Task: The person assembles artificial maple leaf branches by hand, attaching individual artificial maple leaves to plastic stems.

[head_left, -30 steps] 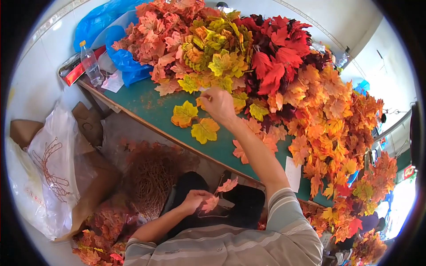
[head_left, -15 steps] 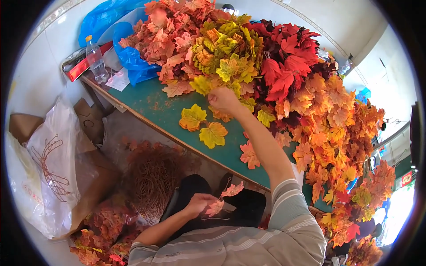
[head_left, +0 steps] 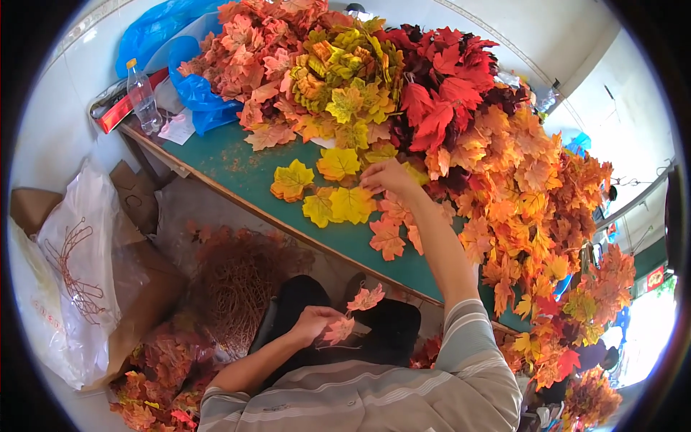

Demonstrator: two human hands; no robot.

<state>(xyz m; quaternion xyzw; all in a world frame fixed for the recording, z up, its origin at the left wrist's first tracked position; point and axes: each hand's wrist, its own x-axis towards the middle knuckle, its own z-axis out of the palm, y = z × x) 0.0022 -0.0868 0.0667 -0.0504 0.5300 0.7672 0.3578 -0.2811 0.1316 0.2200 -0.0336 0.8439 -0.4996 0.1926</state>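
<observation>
right hand [head_left: 389,176] reaches to the leaf pile [head_left: 432,108] at twelve o'clock, fingers curled, grip unclear. left hand [head_left: 313,324], at six, pinches orange leaves [head_left: 353,317] over the lap.

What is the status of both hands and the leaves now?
Left hand holds orange leaves at lap. Right hand reaches into leaf pile on green table. Nothing blocking.

A long green-topped bench [head_left: 237,169] runs diagonally through the view, its wooden edge toward the pale floor [head_left: 43,129]. White walls [head_left: 518,29] rise behind it, meeting at a corner at upper right. Strong daylight pours in at the lower right, where a bright opening [head_left: 648,327] glares. A cardboard box [head_left: 137,201] stands on the floor under the bench's left end.
</observation>
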